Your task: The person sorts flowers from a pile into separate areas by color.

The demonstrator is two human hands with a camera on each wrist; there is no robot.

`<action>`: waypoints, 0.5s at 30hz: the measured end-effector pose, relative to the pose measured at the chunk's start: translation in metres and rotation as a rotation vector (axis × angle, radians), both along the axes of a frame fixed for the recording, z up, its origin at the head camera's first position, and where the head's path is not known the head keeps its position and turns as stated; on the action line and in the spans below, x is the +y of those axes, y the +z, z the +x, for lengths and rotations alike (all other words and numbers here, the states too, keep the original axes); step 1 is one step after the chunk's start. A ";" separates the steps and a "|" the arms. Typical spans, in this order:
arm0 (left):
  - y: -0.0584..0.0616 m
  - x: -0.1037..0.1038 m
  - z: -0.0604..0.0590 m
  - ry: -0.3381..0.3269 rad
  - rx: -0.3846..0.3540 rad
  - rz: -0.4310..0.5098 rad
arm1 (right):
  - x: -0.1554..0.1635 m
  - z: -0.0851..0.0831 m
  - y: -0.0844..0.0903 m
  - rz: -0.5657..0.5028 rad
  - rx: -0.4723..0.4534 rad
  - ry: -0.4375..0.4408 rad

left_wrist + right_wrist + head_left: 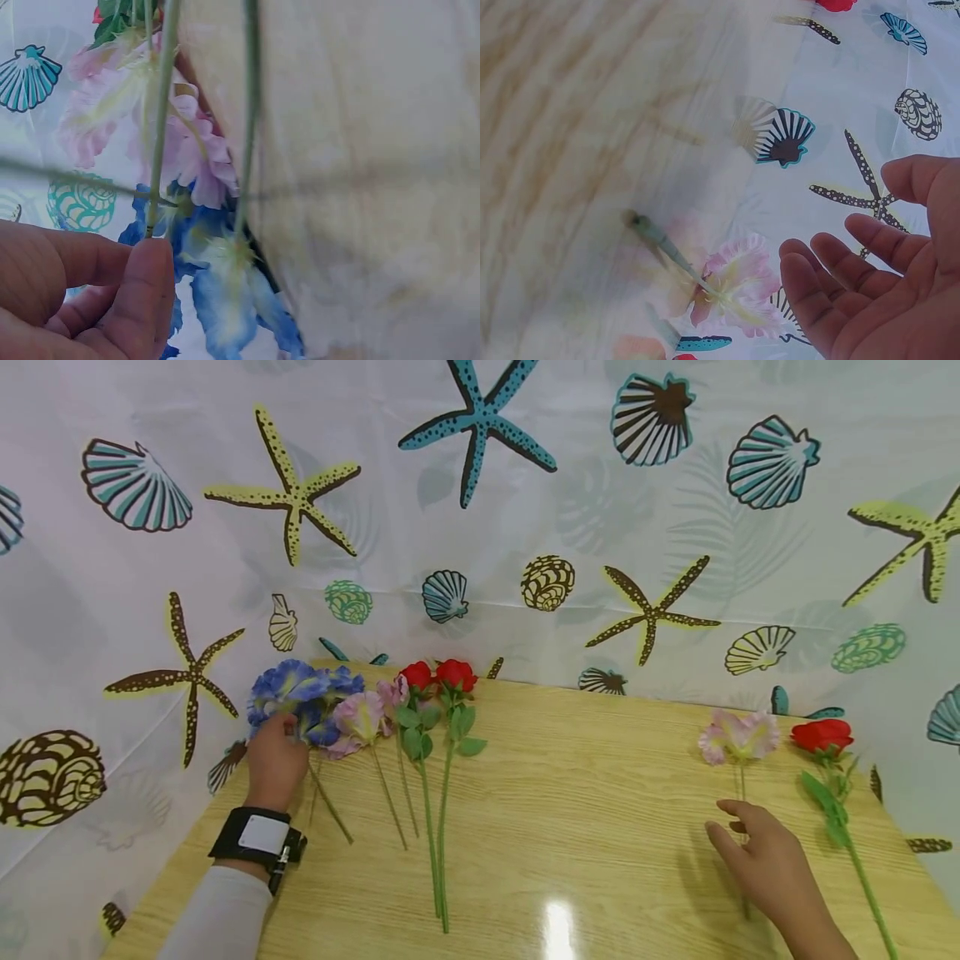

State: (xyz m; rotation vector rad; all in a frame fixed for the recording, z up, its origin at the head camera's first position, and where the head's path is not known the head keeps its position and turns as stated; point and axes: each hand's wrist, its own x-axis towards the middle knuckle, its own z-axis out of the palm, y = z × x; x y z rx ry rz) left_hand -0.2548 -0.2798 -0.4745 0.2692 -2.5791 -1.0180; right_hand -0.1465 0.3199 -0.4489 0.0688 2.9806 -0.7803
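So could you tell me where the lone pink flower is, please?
In the head view the pink flower lies far right on the table, left of a red rose, beyond the right hand.

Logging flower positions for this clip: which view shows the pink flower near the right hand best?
The head view: the pink flower lies whole on the table, its stem running under the right hand above it. The right wrist view shows the bloom close but blurred. The left wrist view does not show it.

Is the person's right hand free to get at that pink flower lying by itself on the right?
Probably yes. The right hand is open and holds nothing, hovering over the stem of the pink flower. Nothing lies between them; the red rose lies apart, further right.
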 end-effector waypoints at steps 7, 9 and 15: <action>0.017 0.005 -0.002 0.000 0.062 -0.011 | -0.003 0.002 0.005 -0.022 0.012 -0.015; 0.022 0.008 -0.002 -0.004 0.087 -0.027 | -0.004 0.003 0.006 -0.034 0.013 -0.018; 0.038 0.018 0.002 -0.055 0.104 0.002 | -0.016 0.003 0.009 -0.078 0.033 -0.030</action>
